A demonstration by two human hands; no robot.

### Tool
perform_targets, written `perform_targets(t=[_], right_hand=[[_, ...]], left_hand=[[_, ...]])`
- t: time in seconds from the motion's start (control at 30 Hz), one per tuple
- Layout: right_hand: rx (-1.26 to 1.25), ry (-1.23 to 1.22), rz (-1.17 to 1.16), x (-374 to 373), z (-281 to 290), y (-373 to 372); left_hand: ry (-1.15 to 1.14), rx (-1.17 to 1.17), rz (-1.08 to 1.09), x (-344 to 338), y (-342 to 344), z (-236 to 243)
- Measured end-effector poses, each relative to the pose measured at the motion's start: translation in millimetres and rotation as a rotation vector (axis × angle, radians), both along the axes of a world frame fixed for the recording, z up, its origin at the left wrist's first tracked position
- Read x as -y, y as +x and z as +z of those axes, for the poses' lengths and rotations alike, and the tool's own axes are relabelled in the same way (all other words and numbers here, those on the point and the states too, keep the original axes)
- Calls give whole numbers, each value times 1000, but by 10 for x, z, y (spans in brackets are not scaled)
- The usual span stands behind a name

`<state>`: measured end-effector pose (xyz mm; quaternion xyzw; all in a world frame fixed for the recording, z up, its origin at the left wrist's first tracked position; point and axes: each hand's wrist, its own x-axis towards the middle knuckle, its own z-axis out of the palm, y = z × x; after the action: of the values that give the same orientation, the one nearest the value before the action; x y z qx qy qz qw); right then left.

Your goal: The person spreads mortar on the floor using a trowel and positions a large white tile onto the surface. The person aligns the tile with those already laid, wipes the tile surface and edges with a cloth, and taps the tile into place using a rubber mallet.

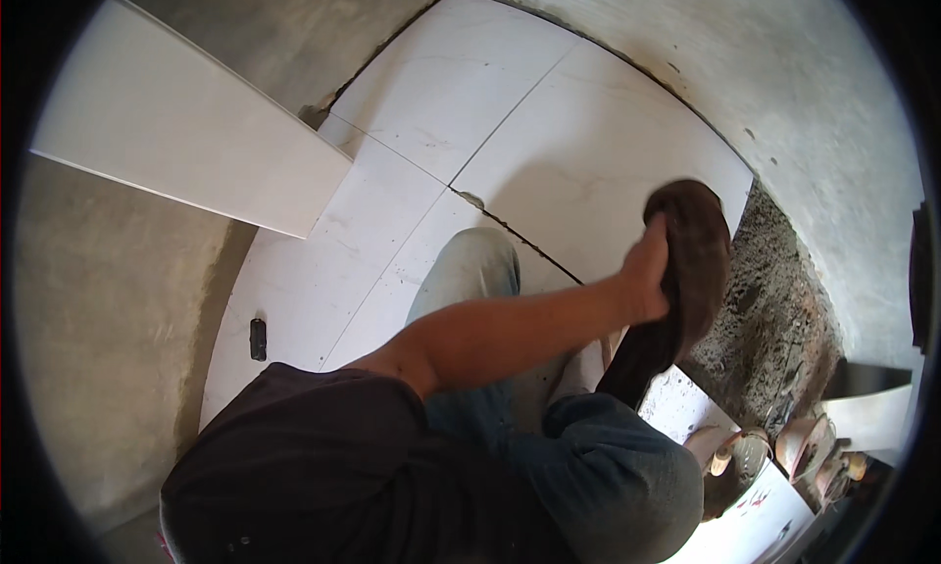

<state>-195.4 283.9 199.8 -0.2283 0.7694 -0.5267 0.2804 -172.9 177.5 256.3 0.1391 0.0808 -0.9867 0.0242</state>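
Observation:
My left arm reaches across to the right over my bent knees in jeans. At its end, my left hand [647,275] is against a long dark brown, shoe-shaped thing [698,270] with a rounded top end. The thumb lies along its edge and the other fingers are hidden, closed behind or around it. It is slightly blurred, and its kind is unclear. Below it a darker strip runs down toward my knee. Large white floor tiles [608,133] lie under and beyond the hand. My right hand does not show.
A loose white tile or board [186,123] juts in at the upper left. A small black object [258,340] lies on the left tiles. Rough grey mortar [760,319] lies at the right along the concrete wall [784,84]. Wooden-handled tools [730,461] and containers are at the lower right.

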Motion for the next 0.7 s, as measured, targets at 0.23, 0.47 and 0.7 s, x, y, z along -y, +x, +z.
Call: perform_targets(t=[0.23,0.47,0.7], right_hand=[[4,80,8,-215,-62,-93],[32,49,-7,-609,280,-240],[167,-406,192,87,790,-102]], left_hand=[[102,68,-279,-697,297,271],[-1767,260,138,134,567,-396],[-1250,177,216,-559,803,-6]])
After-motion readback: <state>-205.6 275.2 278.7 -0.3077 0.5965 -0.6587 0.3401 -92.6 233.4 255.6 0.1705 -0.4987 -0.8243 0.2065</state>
